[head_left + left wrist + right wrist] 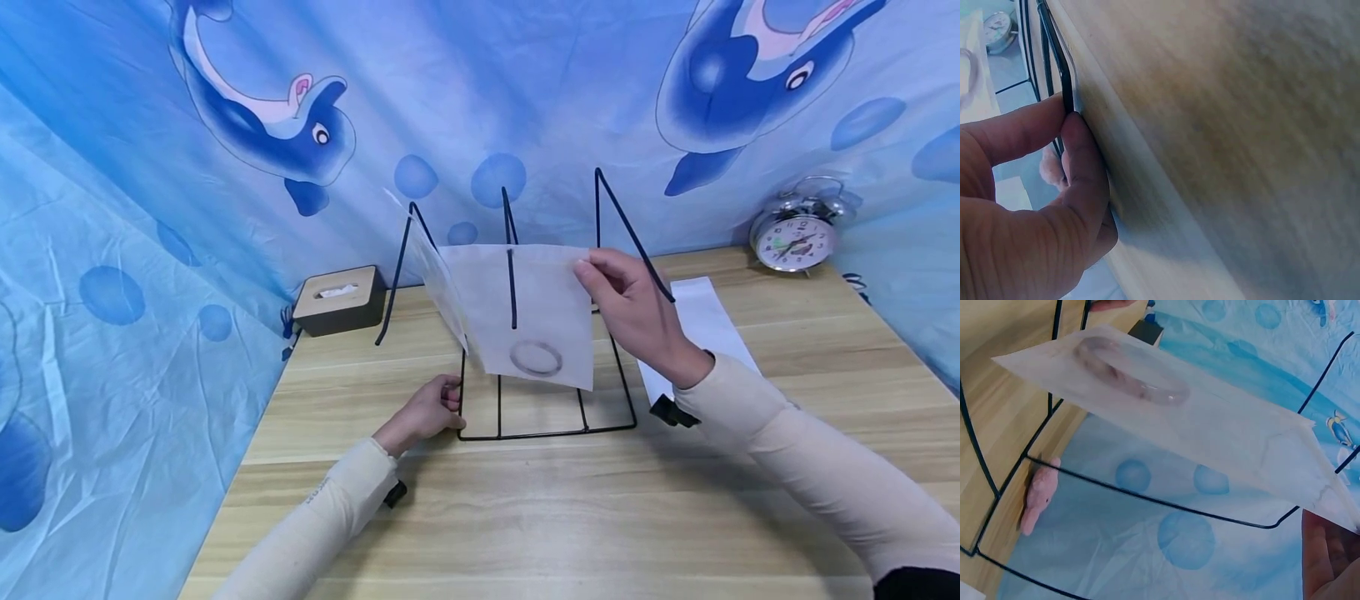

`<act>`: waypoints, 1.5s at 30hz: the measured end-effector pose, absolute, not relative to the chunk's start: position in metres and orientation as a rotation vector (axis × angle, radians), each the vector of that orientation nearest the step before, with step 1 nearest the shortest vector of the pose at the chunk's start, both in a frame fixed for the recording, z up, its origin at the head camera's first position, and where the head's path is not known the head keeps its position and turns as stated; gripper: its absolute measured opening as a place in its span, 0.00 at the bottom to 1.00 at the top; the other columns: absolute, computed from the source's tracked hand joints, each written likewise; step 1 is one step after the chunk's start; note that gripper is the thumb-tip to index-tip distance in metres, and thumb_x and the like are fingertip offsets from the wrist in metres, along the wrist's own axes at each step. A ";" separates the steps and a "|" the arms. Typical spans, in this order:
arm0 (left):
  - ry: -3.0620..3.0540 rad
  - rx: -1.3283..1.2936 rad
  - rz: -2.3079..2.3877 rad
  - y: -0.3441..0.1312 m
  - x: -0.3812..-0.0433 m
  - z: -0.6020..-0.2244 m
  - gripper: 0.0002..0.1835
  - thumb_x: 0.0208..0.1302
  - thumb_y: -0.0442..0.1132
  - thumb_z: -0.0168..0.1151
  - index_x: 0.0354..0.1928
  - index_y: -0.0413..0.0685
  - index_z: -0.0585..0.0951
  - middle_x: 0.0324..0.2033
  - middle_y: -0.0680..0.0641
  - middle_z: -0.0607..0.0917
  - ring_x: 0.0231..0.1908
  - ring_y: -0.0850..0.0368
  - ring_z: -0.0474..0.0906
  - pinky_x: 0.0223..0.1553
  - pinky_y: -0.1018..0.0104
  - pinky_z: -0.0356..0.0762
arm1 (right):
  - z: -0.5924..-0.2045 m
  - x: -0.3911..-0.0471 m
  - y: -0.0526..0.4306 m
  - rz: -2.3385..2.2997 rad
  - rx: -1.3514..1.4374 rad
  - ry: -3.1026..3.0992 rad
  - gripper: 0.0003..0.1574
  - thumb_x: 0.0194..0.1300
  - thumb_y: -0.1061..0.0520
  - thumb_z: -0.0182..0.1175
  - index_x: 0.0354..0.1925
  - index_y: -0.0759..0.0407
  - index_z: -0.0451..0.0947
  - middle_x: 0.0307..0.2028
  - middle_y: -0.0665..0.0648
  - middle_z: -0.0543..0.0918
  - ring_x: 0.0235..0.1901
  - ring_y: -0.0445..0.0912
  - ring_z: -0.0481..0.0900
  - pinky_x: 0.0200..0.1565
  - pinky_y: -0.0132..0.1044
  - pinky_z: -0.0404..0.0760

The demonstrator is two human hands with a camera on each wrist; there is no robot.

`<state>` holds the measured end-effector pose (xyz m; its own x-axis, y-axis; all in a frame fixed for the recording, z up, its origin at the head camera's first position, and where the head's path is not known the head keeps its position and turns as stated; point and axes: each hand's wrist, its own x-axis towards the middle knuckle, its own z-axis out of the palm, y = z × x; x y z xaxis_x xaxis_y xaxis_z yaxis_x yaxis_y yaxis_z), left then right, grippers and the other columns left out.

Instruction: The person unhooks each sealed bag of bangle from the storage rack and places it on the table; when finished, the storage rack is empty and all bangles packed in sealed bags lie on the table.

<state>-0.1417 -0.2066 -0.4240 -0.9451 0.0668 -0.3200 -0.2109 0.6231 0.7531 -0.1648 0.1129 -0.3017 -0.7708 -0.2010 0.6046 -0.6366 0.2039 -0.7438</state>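
A black wire rack [543,435] stands on the table with three bent prongs rising from it. My left hand [429,410] pinches the front left corner of its base wire between thumb and fingers, close over the tabletop in the left wrist view. My right hand [637,308] pinches the upper right corner of a translucent white pouch [551,292]. The pouch hangs at the middle prong [512,287], whose front end shows before it. Through the pouch a bangle-like ring [1132,372] shows near the bottom. Another translucent pouch [441,283] hangs edge-on at the left prong.
A tissue box [341,300] sits at the back left of the table. At the back right stands a silver alarm clock [797,237]. White paper [705,321] lies under the right forearm. A pink plush toy [1040,497] lies behind the rack, against the blue curtain [465,100].
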 end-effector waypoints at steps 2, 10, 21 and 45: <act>2.527 -0.118 1.238 -0.206 -0.141 -0.424 0.41 0.50 0.21 0.72 0.68 0.34 0.68 0.45 0.44 0.77 0.45 0.51 0.75 0.51 0.56 0.74 | -0.302 -0.162 0.114 1.619 0.770 -2.115 0.14 0.78 0.57 0.53 0.49 0.62 0.83 0.39 0.56 0.87 0.31 0.44 0.81 0.35 0.32 0.75; 2.520 -0.122 1.249 -0.206 -0.140 -0.425 0.40 0.50 0.21 0.72 0.68 0.34 0.68 0.45 0.44 0.77 0.45 0.51 0.75 0.51 0.57 0.75 | -0.304 -0.152 0.118 1.757 0.734 -2.108 0.13 0.77 0.58 0.55 0.48 0.65 0.82 0.35 0.56 0.87 0.32 0.44 0.82 0.37 0.35 0.83; 2.503 -0.124 1.261 -0.209 -0.140 -0.425 0.40 0.50 0.20 0.71 0.68 0.33 0.68 0.45 0.43 0.76 0.45 0.50 0.74 0.51 0.57 0.75 | -0.302 -0.147 0.116 1.974 0.674 -2.041 0.12 0.74 0.61 0.58 0.43 0.71 0.82 0.29 0.50 0.86 0.29 0.42 0.81 0.34 0.32 0.83; 2.517 -0.073 1.249 -0.207 -0.140 -0.423 0.21 0.50 0.20 0.71 0.35 0.44 0.69 0.33 0.48 0.72 0.34 0.54 0.68 0.34 0.64 0.69 | -0.311 -0.117 0.123 2.041 0.712 -1.858 0.07 0.67 0.72 0.60 0.39 0.67 0.85 0.28 0.53 0.86 0.28 0.40 0.81 0.32 0.30 0.82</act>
<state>-0.1404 -0.2073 -0.4230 -0.9443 0.0995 -0.3136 -0.1896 0.6144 0.7659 -0.1167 0.1228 -0.3110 -0.8356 -0.1134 0.5375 -0.5246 -0.1261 -0.8420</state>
